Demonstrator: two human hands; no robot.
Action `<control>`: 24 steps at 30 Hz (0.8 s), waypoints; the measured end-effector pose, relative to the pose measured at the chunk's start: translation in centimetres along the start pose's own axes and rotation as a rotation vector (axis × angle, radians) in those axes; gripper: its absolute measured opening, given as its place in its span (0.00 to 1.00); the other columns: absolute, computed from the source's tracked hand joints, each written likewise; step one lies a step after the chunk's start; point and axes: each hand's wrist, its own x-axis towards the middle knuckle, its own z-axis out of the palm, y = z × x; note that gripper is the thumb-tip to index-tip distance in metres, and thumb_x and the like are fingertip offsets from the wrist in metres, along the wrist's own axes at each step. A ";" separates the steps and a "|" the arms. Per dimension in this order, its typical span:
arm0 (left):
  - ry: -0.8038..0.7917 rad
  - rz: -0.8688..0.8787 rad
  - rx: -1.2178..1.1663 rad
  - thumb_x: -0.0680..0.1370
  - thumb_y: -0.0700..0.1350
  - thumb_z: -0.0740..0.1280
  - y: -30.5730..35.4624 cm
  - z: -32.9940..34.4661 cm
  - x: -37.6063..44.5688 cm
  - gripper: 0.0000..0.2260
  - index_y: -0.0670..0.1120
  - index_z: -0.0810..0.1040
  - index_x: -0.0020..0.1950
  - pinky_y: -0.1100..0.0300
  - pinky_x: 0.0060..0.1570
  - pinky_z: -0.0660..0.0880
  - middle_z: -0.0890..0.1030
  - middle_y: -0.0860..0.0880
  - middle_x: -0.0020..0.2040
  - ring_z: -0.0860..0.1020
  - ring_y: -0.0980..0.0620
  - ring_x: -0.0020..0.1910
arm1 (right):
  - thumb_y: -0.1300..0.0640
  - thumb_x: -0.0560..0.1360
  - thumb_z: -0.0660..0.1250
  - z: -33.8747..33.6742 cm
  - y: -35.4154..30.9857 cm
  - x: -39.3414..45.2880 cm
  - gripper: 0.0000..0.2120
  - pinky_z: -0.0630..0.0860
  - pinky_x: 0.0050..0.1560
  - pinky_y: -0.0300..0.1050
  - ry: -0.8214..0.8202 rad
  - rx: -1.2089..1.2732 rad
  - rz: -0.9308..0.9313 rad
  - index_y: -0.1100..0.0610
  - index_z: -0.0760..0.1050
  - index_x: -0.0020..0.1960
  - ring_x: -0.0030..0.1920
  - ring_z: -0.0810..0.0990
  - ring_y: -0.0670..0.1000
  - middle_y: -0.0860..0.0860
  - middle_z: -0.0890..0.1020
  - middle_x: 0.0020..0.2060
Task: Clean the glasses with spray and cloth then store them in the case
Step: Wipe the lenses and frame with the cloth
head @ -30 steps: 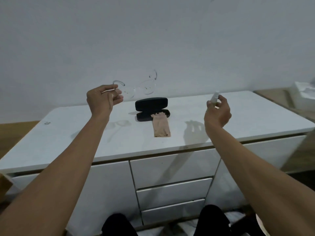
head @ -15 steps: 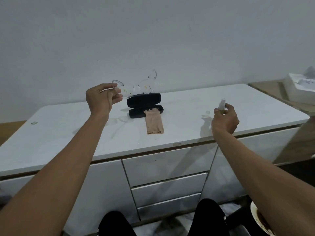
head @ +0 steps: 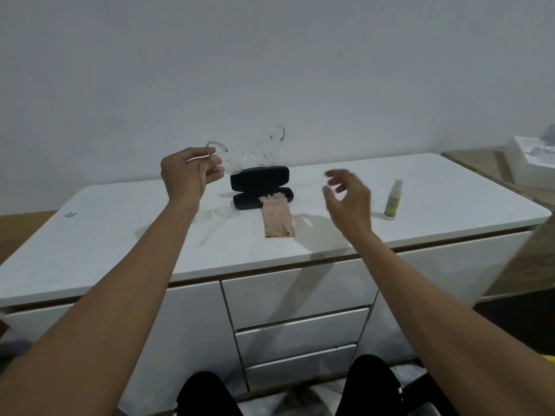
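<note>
your left hand (head: 192,172) pinches the glasses (head: 252,153) by one temple, above the open case (head: 260,187); they could twist and drop. right hand (head: 348,199) hangs slack, prob. empty, between cloth (head: 277,216) and spray (head: 393,199).

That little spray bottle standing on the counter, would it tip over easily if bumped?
Probably: the spray bottle is tall, slim and upright on a narrow base. It looks small, so likely light. Being round, it might roll on the smooth counter.

A plain pale wall (head: 270,70) stands behind the white worktop (head: 150,235). Three drawers (head: 300,334) sit below it. Wooden floor (head: 18,232) shows at the left.
</note>
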 end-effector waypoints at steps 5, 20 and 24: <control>0.006 -0.003 -0.008 0.74 0.28 0.70 0.0 -0.8 -0.3 0.08 0.40 0.85 0.45 0.56 0.42 0.84 0.85 0.39 0.39 0.84 0.42 0.35 | 0.58 0.75 0.73 3.9 -0.9 -1.7 0.16 0.73 0.55 0.42 -0.559 -0.028 0.088 0.50 0.82 0.63 0.56 0.80 0.50 0.48 0.86 0.54; 0.029 -0.040 -0.005 0.74 0.28 0.70 -1.4 -1.8 0.4 0.08 0.40 0.85 0.45 0.56 0.41 0.84 0.85 0.40 0.38 0.84 0.43 0.34 | 0.45 0.79 0.69 6.7 -1.1 -1.5 0.11 0.74 0.50 0.47 -0.671 -0.470 -0.126 0.44 0.85 0.59 0.56 0.82 0.56 0.50 0.88 0.54; 0.032 -0.043 0.011 0.73 0.29 0.73 -1.5 -1.6 0.1 0.07 0.41 0.85 0.44 0.54 0.42 0.84 0.85 0.40 0.38 0.84 0.43 0.34 | 0.49 0.79 0.70 7.0 -1.5 -1.8 0.08 0.68 0.40 0.45 -0.638 -0.451 -0.147 0.47 0.88 0.52 0.47 0.82 0.59 0.55 0.88 0.44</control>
